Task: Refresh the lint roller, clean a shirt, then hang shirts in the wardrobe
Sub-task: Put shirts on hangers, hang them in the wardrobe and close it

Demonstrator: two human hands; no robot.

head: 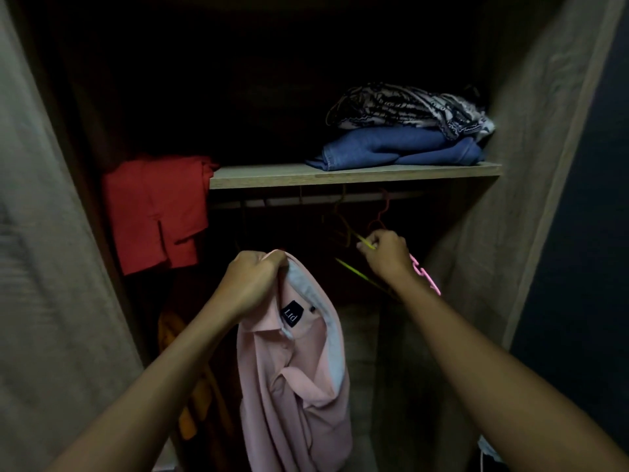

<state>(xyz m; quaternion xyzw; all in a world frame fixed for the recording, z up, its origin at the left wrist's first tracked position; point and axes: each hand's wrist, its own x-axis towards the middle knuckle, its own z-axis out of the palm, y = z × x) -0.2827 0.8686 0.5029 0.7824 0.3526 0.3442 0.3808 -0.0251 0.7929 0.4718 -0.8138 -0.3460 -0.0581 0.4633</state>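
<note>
A pink polo shirt (299, 379) with a pale collar and a dark label hangs from my left hand (253, 284), which grips it at the collar in front of the open wardrobe. My right hand (386, 255) reaches in under the rail (306, 201) and holds a thin yellow-green hanger (354, 272). A pink hanger (425, 272) shows just behind that wrist; whether the hand holds it too is unclear. More hangers (343, 221) dangle from the rail in the dark. No lint roller is in sight.
A wooden shelf (272, 177) above the rail carries folded blue jeans (401, 149) under a black-and-white patterned garment (408, 107). A red garment (156, 212) hangs at the left. Orange clothing (190, 396) hangs low left. Wardrobe doors (517, 172) flank both sides.
</note>
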